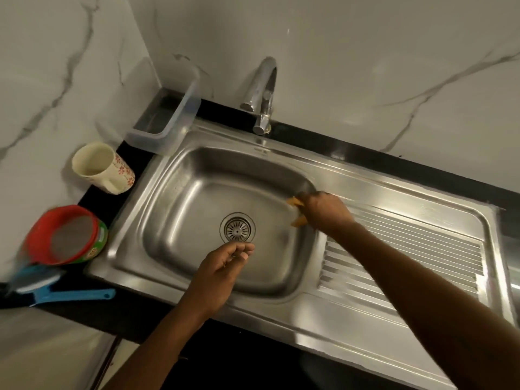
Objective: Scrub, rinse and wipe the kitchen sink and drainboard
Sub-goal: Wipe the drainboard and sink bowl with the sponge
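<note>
Right hand [323,212] clamps its grip round an orange scrub pad [298,220] at the sink [197,178] wall, frame centre-right; left hand [225,266] hangs loosely curled, empty. Firm overlapping strokes should serve.

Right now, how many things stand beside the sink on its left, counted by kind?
Clear plastic box: 1
Flowered mug: 1
Red-rimmed round tub: 1
Blue-handled brush: 1
Total: 4

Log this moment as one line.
stage: cleaning sink | right hand: grips yellow cloth at sink's right wall | left hand: loosely curled near drain, holds nothing | tap: no water seen
</note>
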`<state>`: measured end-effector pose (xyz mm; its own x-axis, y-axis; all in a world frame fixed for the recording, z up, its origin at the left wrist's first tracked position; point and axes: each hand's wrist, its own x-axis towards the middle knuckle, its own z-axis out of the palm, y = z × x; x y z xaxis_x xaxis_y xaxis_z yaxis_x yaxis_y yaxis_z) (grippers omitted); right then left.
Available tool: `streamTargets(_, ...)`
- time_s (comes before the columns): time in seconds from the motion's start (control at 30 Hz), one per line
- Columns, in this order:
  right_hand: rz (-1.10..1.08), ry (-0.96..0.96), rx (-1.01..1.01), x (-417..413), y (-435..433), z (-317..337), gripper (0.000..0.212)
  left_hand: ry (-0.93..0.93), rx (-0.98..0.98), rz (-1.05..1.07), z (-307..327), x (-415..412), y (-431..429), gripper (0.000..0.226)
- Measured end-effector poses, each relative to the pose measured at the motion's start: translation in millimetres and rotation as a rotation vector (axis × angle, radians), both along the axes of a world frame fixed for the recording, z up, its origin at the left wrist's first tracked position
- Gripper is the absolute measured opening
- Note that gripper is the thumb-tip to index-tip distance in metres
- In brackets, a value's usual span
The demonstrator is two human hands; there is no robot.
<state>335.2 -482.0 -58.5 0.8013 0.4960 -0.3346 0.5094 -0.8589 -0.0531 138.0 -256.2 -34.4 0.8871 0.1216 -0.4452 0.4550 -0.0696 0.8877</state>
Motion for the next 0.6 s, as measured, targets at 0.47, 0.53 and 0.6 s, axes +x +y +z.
streamTargets(0.47,0.415,0.033,-0.727,35,36,-43,0.077,0.022,0.019,-0.010,-6,4,79,0.020)
streamTargets(0.53,0.442,-0.054,-0.702,31,48,-46,0.043,0.033,0.011,-0.006,-6,4,82,0.022)
streamTargets(0.6,0.404,-0.037,-0.781,32,52,-47,0.033,0.031,-0.005,0.007,-6,3,83,0.027)
